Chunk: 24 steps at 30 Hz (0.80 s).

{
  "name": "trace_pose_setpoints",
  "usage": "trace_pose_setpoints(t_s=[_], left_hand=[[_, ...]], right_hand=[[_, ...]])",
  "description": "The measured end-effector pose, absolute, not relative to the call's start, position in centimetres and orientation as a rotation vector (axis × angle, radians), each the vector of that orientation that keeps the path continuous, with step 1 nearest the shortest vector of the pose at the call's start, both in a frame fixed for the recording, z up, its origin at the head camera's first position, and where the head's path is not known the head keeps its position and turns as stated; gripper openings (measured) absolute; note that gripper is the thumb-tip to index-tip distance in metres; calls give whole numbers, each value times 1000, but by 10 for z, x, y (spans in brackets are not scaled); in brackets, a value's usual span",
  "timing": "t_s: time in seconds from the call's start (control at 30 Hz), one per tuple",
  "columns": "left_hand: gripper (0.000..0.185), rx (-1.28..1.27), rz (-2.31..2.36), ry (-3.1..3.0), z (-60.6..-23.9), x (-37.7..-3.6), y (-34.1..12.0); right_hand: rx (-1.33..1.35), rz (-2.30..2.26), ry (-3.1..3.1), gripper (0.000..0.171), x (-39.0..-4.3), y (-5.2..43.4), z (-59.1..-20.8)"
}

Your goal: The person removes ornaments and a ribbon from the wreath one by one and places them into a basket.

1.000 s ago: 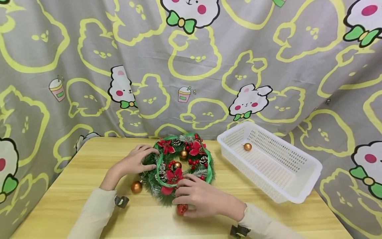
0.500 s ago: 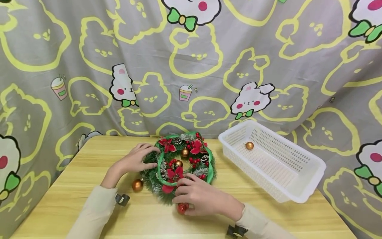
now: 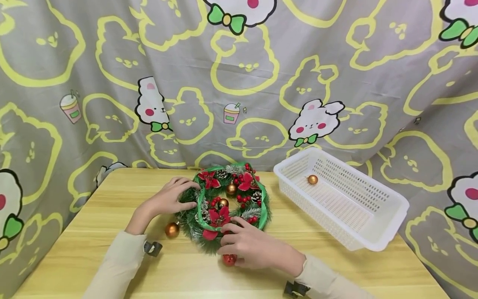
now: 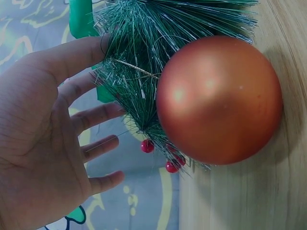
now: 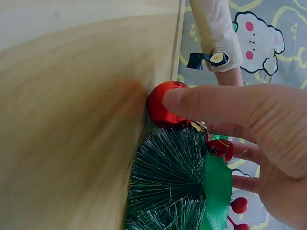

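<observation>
A green pine wreath (image 3: 207, 246) lies on the table, trimmed with red flowers, pinecones, berries, gold balls and a green ribbon (image 3: 264, 203). My left hand (image 3: 168, 199) rests at its left side; in the left wrist view the fingers are spread and fairly straight, the thumb touching the needles. Close by on the table is a copper-coloured ball ornament (image 4: 220, 100). At the wreath's front, my right hand (image 3: 250, 245) has curled fingers over the edge and pinches a shiny red ball ornament (image 5: 163, 105), thumb lying on it. Its gold cap shows beside the thumb; some fingertips are hidden behind ribbon.
A white perforated plastic basket (image 3: 317, 209) stands at the right of the wooden table (image 3: 123, 187), one small gold ball (image 3: 312, 179) inside it. Behind the table hangs a grey curtain (image 3: 254, 79) with cartoon prints. Dark camera mounts (image 3: 153, 248) sit on both wrists.
The head view has shifted slightly, so everything on the table appears a little higher. Both hands, the wreath and the balls keep their places.
</observation>
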<state>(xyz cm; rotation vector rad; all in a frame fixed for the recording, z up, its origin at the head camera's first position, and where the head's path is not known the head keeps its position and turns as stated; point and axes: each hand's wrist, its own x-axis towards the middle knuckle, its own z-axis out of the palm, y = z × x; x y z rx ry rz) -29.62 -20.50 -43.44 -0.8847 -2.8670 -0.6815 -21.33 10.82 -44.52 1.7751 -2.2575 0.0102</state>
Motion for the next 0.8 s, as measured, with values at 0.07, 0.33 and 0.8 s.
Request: trace_pose_setpoints(t_s=[0.07, 0.33, 0.8], left_hand=[[47, -886, -670, -2866, -434, -296, -205], [46, -887, -658, -2863, -435, -298, -206], [46, -893, -648, -2853, -435, -297, -206]], right_hand=[[1770, 7, -2253, 36, -213, 107, -446], [1756, -27, -2239, 27, -212, 107, -449], [1697, 165, -2223, 27, -214, 112, -433]])
